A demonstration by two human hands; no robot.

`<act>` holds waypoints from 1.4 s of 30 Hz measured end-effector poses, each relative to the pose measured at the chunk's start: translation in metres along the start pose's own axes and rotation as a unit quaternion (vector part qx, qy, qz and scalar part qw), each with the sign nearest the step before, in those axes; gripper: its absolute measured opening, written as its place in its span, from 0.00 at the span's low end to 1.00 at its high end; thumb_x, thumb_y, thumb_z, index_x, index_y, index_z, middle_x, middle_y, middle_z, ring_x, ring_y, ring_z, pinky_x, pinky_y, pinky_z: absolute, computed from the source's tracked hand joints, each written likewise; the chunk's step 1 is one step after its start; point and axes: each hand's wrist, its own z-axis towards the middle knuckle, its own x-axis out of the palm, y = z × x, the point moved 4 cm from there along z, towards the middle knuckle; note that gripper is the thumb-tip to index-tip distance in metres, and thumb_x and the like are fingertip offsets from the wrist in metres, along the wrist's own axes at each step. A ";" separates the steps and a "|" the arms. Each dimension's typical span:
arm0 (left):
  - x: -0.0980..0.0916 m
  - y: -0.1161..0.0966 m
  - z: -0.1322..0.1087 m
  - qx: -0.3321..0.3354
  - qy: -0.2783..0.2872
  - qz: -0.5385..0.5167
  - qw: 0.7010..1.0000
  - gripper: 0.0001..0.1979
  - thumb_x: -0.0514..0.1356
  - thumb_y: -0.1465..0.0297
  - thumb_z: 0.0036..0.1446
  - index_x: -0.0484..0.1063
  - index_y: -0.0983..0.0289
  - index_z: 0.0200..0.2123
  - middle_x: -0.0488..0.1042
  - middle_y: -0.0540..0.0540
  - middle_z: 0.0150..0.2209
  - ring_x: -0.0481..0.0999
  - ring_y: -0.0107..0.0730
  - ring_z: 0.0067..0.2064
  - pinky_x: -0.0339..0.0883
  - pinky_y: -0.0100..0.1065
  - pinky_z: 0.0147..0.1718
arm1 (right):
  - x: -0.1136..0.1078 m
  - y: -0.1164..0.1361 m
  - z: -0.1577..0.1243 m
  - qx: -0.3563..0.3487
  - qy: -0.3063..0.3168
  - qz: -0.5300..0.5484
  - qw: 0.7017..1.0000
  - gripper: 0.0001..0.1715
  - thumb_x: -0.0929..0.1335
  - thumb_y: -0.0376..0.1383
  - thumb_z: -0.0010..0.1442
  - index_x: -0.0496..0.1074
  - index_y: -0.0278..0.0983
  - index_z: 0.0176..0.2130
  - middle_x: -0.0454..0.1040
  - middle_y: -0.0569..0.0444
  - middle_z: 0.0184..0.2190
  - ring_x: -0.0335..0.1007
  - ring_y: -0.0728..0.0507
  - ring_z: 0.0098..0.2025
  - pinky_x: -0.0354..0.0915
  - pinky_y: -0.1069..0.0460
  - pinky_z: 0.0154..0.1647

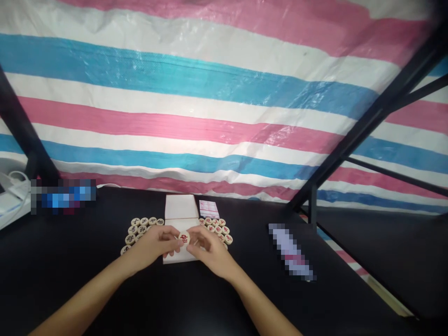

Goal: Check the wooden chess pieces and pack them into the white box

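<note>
1. Observe the red-marked game piece (184, 238), held above the near half of an open white box (181, 206), itself set toward the middle of the table's far edge.
2. Note the left hand (160, 241) clamped on the piece at its left rim, and the right hand (209, 249) apparently clamped on the right rim: a fingertip grip, presumably chosen to leave most of the marked face uncovered and readable.
3. Note the box lid laid back toward the far edge, probably to keep the inside within easy reach.
4. Compare the dark-marked pieces (142, 229), in rows left of the box, with the red-marked pieces (218, 229) on its right; apparently parted by colour, and partly hidden by the hands.
5. See also, just right of the lid, a pink-and-white sheet (209, 209).
6. For the surface, note a plain black table (154, 298), with a blurred-out pale item (290, 252) near the right edge, and a blurred-out blue item (68, 196) and white equipment (10, 200) toward the far left corner.
7. For the room, note striped sheeting (196, 102) behind the far edge, crossed by slanting black posts (385, 100).
</note>
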 end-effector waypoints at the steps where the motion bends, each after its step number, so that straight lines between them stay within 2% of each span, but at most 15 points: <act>1: 0.000 0.001 -0.002 -0.004 0.006 0.005 1.000 0.15 0.62 0.58 0.49 0.73 0.66 0.30 0.72 0.48 0.22 0.67 0.24 0.23 0.59 0.25 0.21 | 0.002 -0.003 -0.005 0.022 0.000 0.032 0.999 0.14 0.68 0.40 0.56 0.68 0.38 0.43 0.70 0.56 0.31 0.68 0.49 0.32 0.65 0.55 0.31; 5: 0.012 0.013 -0.020 -0.027 0.006 0.024 0.999 0.17 0.59 0.57 0.51 0.73 0.66 0.31 0.69 0.47 0.21 0.67 0.24 0.22 0.58 0.25 0.20 | 0.015 -0.015 -0.026 0.114 -0.028 0.123 0.985 0.18 0.67 0.47 0.56 0.68 0.36 0.39 0.70 0.57 0.27 0.65 0.51 0.24 0.60 0.57 0.21; 7: 0.022 0.021 -0.030 -0.034 -0.012 0.031 0.999 0.17 0.58 0.57 0.52 0.73 0.66 0.33 0.66 0.46 0.20 0.66 0.24 0.22 0.57 0.24 0.19 | 0.022 -0.018 -0.035 0.132 -0.040 0.145 0.980 0.20 0.69 0.49 0.54 0.68 0.35 0.35 0.70 0.57 0.25 0.64 0.52 0.22 0.58 0.58 0.19; 11: 0.040 0.035 -0.041 -0.030 -0.022 0.042 0.998 0.17 0.55 0.57 0.55 0.73 0.66 0.32 0.63 0.45 0.19 0.62 0.24 0.21 0.56 0.25 0.19 | 0.033 -0.024 -0.049 0.149 -0.073 0.175 0.971 0.23 0.70 0.52 0.51 0.67 0.36 0.32 0.69 0.57 0.24 0.65 0.51 0.22 0.60 0.57 0.19; 15: 0.046 0.042 -0.045 -0.028 -0.025 0.080 0.996 0.17 0.55 0.57 0.56 0.74 0.65 0.33 0.64 0.46 0.20 0.63 0.25 0.21 0.57 0.25 0.21 | 0.038 -0.031 -0.061 0.187 -0.085 0.178 0.962 0.27 0.72 0.53 0.47 0.68 0.36 0.38 0.72 0.56 0.26 0.68 0.50 0.24 0.63 0.55 0.24; 18: 0.046 0.043 -0.048 -0.025 -0.047 0.095 0.994 0.16 0.54 0.58 0.56 0.74 0.64 0.36 0.66 0.46 0.21 0.65 0.26 0.22 0.58 0.26 0.21 | 0.037 -0.031 -0.064 0.181 -0.079 0.144 0.970 0.26 0.70 0.52 0.51 0.71 0.34 0.39 0.75 0.52 0.29 0.69 0.49 0.26 0.64 0.55 0.26; 21: 0.046 0.044 -0.050 -0.012 -0.078 0.110 0.991 0.15 0.55 0.59 0.56 0.75 0.63 0.35 0.68 0.47 0.21 0.67 0.28 0.24 0.60 0.27 0.24 | 0.037 -0.028 -0.063 0.173 -0.063 0.117 0.976 0.21 0.69 0.49 0.54 0.72 0.34 0.37 0.74 0.53 0.28 0.69 0.49 0.26 0.63 0.55 0.25; 24: 0.044 0.046 -0.053 0.007 -0.120 0.092 0.988 0.13 0.57 0.62 0.54 0.73 0.63 0.39 0.73 0.49 0.25 0.71 0.31 0.28 0.64 0.29 0.30 | 0.036 -0.021 -0.063 0.144 -0.068 0.046 0.986 0.10 0.70 0.40 0.53 0.72 0.35 0.33 0.72 0.56 0.26 0.68 0.50 0.27 0.62 0.57 0.25; 27: 0.043 0.048 -0.055 0.013 -0.123 0.043 0.991 0.15 0.57 0.65 0.53 0.71 0.63 0.43 0.77 0.52 0.30 0.75 0.35 0.33 0.66 0.31 0.36 | 0.037 -0.014 -0.066 0.099 -0.082 -0.041 0.991 0.03 0.68 0.32 0.53 0.71 0.37 0.32 0.70 0.57 0.29 0.67 0.50 0.28 0.61 0.58 0.25; 30: 0.042 0.047 -0.056 0.009 -0.107 0.033 0.994 0.13 0.56 0.63 0.55 0.72 0.63 0.40 0.78 0.54 0.34 0.76 0.36 0.37 0.67 0.32 0.37 | 0.038 -0.011 -0.069 0.058 -0.089 -0.079 0.991 0.07 0.66 0.30 0.55 0.72 0.38 0.35 0.70 0.55 0.31 0.67 0.50 0.29 0.63 0.57 0.27; 35: 0.043 0.042 -0.056 0.034 -0.098 0.036 0.994 0.10 0.58 0.62 0.55 0.71 0.63 0.32 0.77 0.52 0.31 0.75 0.34 0.35 0.68 0.31 0.37 | 0.038 -0.009 -0.070 0.014 -0.088 -0.083 0.993 0.11 0.64 0.31 0.58 0.74 0.40 0.39 0.73 0.52 0.36 0.69 0.48 0.35 0.66 0.55 0.34; 38: 0.043 0.045 -0.054 0.036 -0.116 0.016 0.992 0.08 0.60 0.64 0.51 0.71 0.63 0.32 0.77 0.53 0.33 0.76 0.36 0.36 0.69 0.33 0.38 | 0.038 -0.009 -0.069 0.034 -0.084 -0.069 0.993 0.13 0.65 0.30 0.56 0.72 0.40 0.42 0.74 0.53 0.37 0.71 0.47 0.35 0.67 0.55 0.33; 42: 0.040 0.053 -0.052 0.019 -0.156 0.007 0.988 0.13 0.62 0.65 0.46 0.71 0.62 0.37 0.78 0.53 0.33 0.77 0.36 0.35 0.71 0.35 0.38 | 0.037 -0.014 -0.069 0.073 -0.092 -0.070 0.991 0.13 0.67 0.32 0.56 0.72 0.39 0.43 0.76 0.53 0.34 0.71 0.47 0.33 0.67 0.54 0.33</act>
